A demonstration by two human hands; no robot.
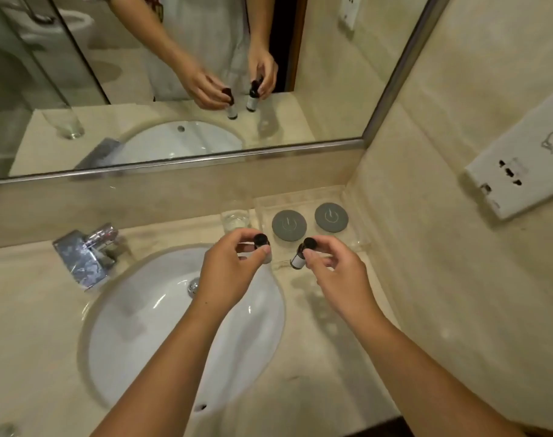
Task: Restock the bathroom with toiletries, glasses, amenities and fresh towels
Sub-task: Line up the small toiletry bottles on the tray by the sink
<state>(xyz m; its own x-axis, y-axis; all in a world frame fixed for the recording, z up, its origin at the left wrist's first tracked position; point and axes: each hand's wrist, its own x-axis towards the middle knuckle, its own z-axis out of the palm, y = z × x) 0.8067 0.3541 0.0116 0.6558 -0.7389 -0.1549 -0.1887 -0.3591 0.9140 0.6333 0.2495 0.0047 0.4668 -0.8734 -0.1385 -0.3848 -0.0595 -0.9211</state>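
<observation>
- The mirror [174, 89] rises behind the clear tray, and the beige stone countertop [332, 357] carries it.
- One white sink basin [161, 326] lies left of the tray and in front of it, and one chrome faucet [85, 253] stands far left of it.
- One clear tray [300, 195] sits in the back right corner, against both walls.
- The left hand [227, 272] hovers at the tray's front left corner, thumb and fingers pinching one bottle by its neck.
- The right hand [335, 272] hovers over the tray's front edge and pinches the other bottle. I judge it the nearer hand to the tray.
- One drinking glass [235, 217] stands just left of the tray.
- Two grey round discs [289, 224] fill the tray's back half.
- There are two small dark toiletry bottles, black-capped and white-labelled. The left bottle [261, 244] is nearly upright; the right bottle [300, 257] leans, cap towards the discs. The tray's bare front strip lies directly beneath and just beyond them, so setting them down probably means a short drop, long axes vertical.
</observation>
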